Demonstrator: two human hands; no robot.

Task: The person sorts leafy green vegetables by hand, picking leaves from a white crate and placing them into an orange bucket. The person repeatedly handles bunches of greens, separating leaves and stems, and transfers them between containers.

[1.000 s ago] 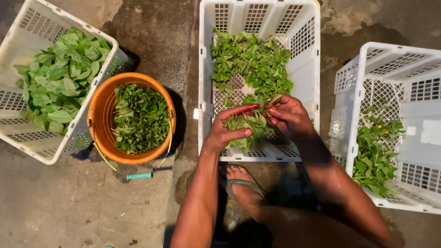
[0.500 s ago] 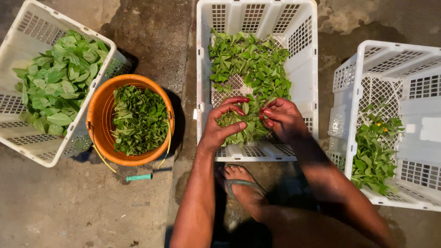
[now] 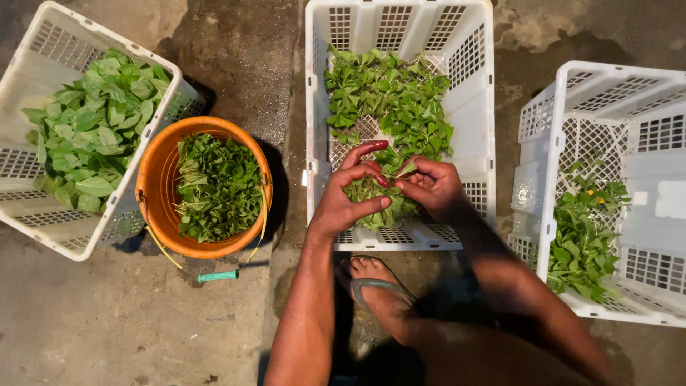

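My left hand (image 3: 351, 193) cups a small bunch of green leaves (image 3: 373, 194) over the near end of the middle white crate (image 3: 477, 107). My right hand (image 3: 429, 187) pinches the same bunch from the right, thumb and fingers closed on the leaves. Both hands meet above the crate's front wall. More loose green leaves (image 3: 389, 104) lie spread on the crate floor beyond them.
An orange bucket (image 3: 153, 186) of dark leaves stands to the left, with a white crate (image 3: 43, 53) of broad leaves beside it. Another white crate (image 3: 643, 143) with a few leafy stems is at the right. My sandalled foot (image 3: 377, 286) rests on the concrete floor below the middle crate.
Both hands have drawn closer together around the leaf bunch and tightened on it. The crates and the bucket have stayed where they were.
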